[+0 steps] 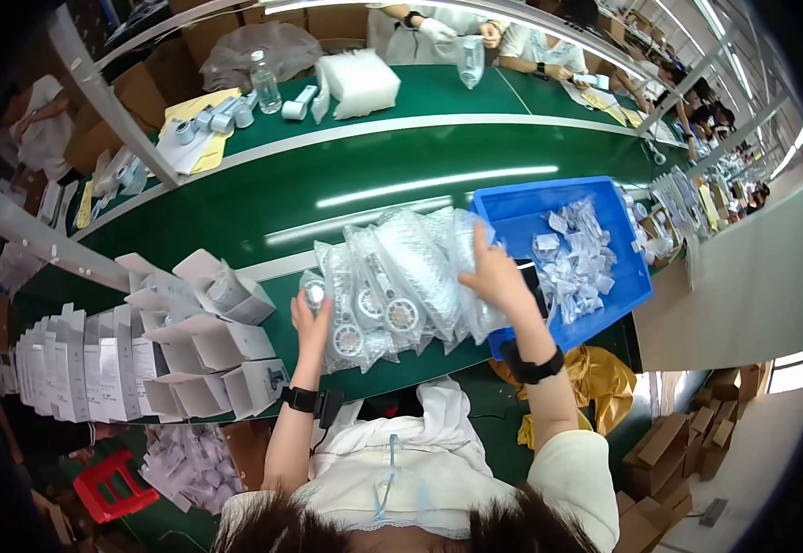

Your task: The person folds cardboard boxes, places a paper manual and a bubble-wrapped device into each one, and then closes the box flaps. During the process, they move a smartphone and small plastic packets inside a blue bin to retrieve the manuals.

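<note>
A row of clear bubble-wrap bags [420,263] lies on the green bench in front of me, several holding items with round white wheel-like ends. At the row's left end my left hand [311,324] closes around a small bubble-wrap bag [313,289] with a round part showing inside. My right hand [498,274] rests against the rightmost bag [471,241], thumb and forefinger apart. Its other fingers are partly hidden.
Right of the bags stands a blue bin [637,263] holding small white packets [581,267]. Open white boxes [212,336] stand in rows at the left. Across the bench, a co-worker's gloved hand [437,30] is near a bagged item [471,61]. A red stool [116,486] is below.
</note>
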A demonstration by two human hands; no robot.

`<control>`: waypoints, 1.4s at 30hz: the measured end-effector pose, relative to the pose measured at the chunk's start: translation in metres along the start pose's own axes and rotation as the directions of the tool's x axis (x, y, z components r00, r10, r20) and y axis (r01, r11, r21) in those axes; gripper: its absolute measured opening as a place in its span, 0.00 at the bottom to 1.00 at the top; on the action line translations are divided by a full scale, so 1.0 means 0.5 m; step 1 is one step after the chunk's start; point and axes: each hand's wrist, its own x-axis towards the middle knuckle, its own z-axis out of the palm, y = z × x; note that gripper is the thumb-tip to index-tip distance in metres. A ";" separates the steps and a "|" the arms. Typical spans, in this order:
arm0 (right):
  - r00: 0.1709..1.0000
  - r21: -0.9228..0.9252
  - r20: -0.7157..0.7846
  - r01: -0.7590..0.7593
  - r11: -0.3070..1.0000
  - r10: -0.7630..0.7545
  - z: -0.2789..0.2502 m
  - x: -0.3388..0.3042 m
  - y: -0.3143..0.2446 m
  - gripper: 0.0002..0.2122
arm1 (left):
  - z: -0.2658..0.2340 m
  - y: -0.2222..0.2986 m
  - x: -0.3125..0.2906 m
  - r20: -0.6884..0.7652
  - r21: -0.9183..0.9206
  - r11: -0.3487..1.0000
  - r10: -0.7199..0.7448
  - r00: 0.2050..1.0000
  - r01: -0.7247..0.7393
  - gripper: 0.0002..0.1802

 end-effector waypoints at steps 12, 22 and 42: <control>0.877 -0.136 -0.394 0.241 0.961 -0.276 0.103 -0.026 0.064 0.32 | 0.047 0.014 0.015 0.029 -0.099 0.992 -0.074 0.997 0.076 0.29; 0.982 -0.077 -0.095 -0.171 0.982 0.164 -0.009 0.019 0.517 0.27 | 0.010 0.076 0.023 -0.256 0.430 0.889 0.285 0.924 -0.155 0.26; 0.944 0.233 0.244 0.165 0.958 -0.222 0.139 0.208 0.577 0.27 | 0.252 0.446 -0.150 0.144 -0.072 0.835 0.550 0.823 -0.545 0.16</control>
